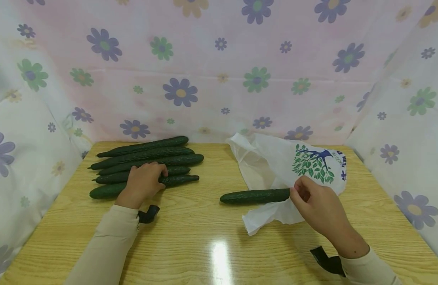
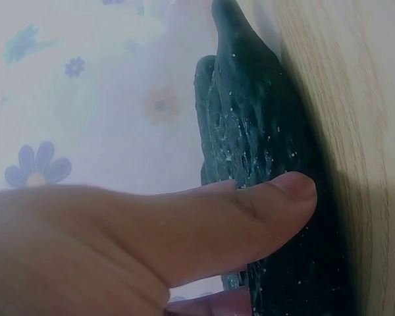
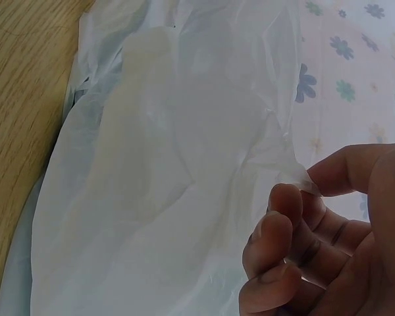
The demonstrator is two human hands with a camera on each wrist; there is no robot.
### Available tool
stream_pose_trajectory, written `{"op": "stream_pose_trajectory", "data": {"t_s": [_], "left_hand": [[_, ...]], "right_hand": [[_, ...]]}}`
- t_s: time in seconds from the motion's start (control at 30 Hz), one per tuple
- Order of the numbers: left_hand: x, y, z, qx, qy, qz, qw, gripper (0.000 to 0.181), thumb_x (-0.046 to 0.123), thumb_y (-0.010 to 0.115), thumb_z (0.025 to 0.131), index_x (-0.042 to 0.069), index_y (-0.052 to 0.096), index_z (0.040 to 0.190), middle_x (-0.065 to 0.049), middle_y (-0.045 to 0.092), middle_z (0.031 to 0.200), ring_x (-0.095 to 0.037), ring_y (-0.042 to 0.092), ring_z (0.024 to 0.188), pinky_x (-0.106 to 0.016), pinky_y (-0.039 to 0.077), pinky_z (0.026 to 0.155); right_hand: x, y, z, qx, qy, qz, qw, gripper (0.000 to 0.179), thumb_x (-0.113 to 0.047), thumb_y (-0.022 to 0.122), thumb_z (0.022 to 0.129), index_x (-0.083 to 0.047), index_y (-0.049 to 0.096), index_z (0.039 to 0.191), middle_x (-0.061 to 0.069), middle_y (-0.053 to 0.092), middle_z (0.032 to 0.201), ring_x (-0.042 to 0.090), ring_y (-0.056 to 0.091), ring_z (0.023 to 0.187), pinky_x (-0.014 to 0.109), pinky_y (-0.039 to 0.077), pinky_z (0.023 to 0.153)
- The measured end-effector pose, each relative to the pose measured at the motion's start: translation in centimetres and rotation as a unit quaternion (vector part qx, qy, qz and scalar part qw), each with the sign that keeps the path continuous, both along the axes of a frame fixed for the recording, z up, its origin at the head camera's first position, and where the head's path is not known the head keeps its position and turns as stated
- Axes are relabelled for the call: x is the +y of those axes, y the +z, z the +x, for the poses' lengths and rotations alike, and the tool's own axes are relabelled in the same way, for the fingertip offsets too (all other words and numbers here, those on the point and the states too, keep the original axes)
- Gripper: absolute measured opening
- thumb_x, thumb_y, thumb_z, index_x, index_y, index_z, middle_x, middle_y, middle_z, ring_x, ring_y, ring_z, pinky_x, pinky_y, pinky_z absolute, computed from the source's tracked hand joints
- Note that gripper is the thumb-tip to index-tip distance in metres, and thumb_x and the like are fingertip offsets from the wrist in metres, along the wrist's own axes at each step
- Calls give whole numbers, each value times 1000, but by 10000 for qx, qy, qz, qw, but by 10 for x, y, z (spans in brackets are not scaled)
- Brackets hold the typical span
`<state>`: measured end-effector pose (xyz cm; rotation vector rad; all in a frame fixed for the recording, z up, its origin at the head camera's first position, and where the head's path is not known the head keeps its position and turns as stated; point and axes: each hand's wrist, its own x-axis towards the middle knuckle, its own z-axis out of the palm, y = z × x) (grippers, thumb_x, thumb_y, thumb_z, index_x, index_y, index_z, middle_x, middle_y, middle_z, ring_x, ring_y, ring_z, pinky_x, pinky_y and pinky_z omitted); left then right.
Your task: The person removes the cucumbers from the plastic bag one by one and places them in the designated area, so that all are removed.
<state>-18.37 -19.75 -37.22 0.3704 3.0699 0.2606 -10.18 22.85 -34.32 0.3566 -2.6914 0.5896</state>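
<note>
Several dark green cucumbers lie side by side at the left of the table. My left hand point(image 1: 143, 182) is over the near ones and grips the nearest cucumber point(image 1: 179, 180). In the left wrist view, my thumb point(image 2: 276, 197) lies across this bumpy cucumber point(image 2: 263, 118), with fingertips partly hidden behind it. On the right, my right hand point(image 1: 320, 206) pinches the thin film of a white plastic bag point(image 3: 164, 164) between thumb and forefinger. A single cucumber point(image 1: 254, 196) lies at the mouth of the bag point(image 1: 276, 162); its right end is hidden by the bag or hand.
The bag bears a printed blue and green tree point(image 1: 317, 158). Flower-patterned cloth point(image 1: 212, 79) stands behind and along both sides of the wooden table point(image 1: 183, 241). Black straps point(image 1: 327, 261) show at both wrists.
</note>
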Motion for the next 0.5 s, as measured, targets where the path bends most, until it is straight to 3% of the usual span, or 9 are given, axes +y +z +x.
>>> {"op": "stream_pose_trajectory", "data": {"t_s": [0.5], "left_hand": [[3,3,1,50,-149,-41,9999,26,18,82,84,16,71,107,-4,70,104,-29,67,90,-69,43,91]], "right_hand": [[0,0,0,-35,11,-8,10000,13,-12,66,93,-15,59,82,-9,54,63,-2,41,53,21,35,47]]}}
